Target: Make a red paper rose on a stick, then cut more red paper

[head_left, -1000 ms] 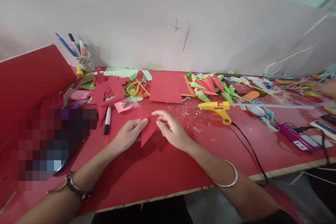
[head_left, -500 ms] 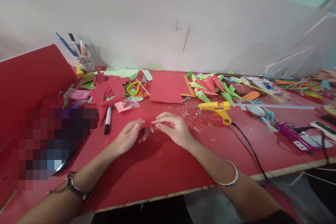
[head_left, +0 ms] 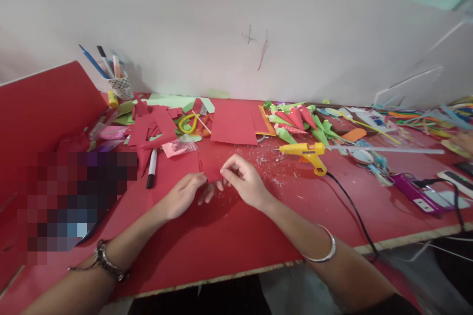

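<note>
A small piece of red paper (head_left: 210, 168) is held between both hands just above the red tabletop (head_left: 229, 236). My left hand (head_left: 183, 196) pinches its lower left edge with thumb and fingers. My right hand (head_left: 244, 181) pinches its right edge, fingers curled. The paper looks partly folded or rolled, standing upright between the fingertips. A black marker (head_left: 151, 168) lies to the left of my left hand. A yellow glue gun (head_left: 306, 152) rests to the right of my right hand, its black cord trailing to the table's front edge.
A red paper sheet (head_left: 233, 127) lies behind the hands. Red and green paper scraps (head_left: 155, 125) and yellow scissors (head_left: 188, 123) lie at the back left, beside a cup of pens (head_left: 118, 84). Paper cones (head_left: 295, 120) pile at the back right. A purple power strip (head_left: 419, 194) sits right.
The red paper, a flat pointed piece a second ago, was turned edge-on and is now folded up shorter between the fingertips. Both hands drew slightly closer together.
</note>
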A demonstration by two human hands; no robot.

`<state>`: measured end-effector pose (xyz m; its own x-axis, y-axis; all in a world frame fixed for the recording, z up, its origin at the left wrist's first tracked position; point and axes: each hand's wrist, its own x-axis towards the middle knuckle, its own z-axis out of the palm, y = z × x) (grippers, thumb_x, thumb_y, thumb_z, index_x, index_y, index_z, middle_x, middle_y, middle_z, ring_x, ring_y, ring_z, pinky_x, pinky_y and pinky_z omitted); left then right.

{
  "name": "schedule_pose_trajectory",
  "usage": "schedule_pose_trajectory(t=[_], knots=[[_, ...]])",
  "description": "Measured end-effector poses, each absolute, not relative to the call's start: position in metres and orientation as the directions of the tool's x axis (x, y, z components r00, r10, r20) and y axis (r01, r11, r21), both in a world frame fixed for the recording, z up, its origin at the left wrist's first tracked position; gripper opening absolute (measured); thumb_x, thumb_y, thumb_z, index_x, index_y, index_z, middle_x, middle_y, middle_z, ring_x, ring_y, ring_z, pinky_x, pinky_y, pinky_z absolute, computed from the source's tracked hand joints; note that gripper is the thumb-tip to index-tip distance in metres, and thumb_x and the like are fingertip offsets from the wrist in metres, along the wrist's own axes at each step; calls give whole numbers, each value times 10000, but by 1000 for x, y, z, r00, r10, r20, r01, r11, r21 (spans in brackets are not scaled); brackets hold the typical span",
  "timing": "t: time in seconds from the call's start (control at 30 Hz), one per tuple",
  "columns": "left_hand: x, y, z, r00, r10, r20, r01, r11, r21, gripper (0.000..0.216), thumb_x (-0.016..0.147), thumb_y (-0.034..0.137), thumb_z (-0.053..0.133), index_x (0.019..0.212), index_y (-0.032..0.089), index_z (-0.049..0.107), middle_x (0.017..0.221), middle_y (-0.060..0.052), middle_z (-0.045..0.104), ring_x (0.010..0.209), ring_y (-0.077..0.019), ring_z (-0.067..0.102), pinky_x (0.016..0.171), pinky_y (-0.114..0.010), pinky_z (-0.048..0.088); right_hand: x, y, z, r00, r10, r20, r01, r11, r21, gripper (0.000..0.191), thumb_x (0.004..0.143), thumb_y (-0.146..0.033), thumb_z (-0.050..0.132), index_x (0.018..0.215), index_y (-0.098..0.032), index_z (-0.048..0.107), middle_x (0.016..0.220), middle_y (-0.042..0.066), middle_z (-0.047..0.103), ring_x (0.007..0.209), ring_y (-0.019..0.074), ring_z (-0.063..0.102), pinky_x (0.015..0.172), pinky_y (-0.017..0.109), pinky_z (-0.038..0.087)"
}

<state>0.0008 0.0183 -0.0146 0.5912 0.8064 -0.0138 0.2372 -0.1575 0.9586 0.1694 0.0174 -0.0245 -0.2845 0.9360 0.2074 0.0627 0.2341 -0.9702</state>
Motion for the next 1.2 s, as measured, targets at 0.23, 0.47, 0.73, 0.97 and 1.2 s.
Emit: schedule_pose_trajectory(t=[0.23, 0.47, 0.73, 0.97, 1.2], knots=[[3, 20, -20, 396, 918, -22, 499, -195, 845, 408, 783, 487, 436, 553, 154, 488, 484, 25, 484, 463, -99, 440, 455, -205, 344, 168, 16, -28, -293, 919, 264, 106, 306, -946, 72, 826, -273, 469, 814, -210, 436, 651, -36, 509, 593, 99, 526, 551, 240, 414], [4, 20, -19, 431, 902, -26, 436, -184, 881, 350, 820, 417, 417, 644, 147, 553, 455, 36, 519, 405, -78, 441, 414, -175, 349, 169, 16, -25, -343, 925, 164, 161, 230, -960, 112, 823, -260, 457, 915, -199, 437, 588, -46, 523, 530, 94, 508, 525, 238, 409], [4, 24, -15, 447, 894, 23, 266, -157, 951, 325, 843, 369, 401, 679, 142, 567, 617, 9, 606, 412, -52, 437, 453, -176, 385, 168, 18, -26, -374, 917, 142, 73, 181, -981, 99, 842, -284, 422, 816, -189, 434, 573, -44, 521, 501, 82, 490, 511, 232, 417], [2, 26, -16, 393, 919, 38, 282, -160, 946, 304, 840, 368, 416, 711, 138, 566, 655, 10, 589, 445, -62, 400, 498, -198, 367, 167, 18, -25, -372, 918, 138, 73, 177, -981, 101, 839, -264, 441, 778, -200, 393, 613, -34, 554, 503, 77, 503, 517, 228, 419], [-1, 26, -14, 427, 901, 78, 304, -224, 926, 299, 846, 363, 402, 701, 147, 549, 637, 37, 532, 446, -55, 396, 485, -182, 352, 169, 15, -27, -405, 909, 96, 128, 160, -979, 184, 860, -296, 401, 708, -193, 397, 512, -51, 519, 413, 65, 466, 438, 191, 386]])
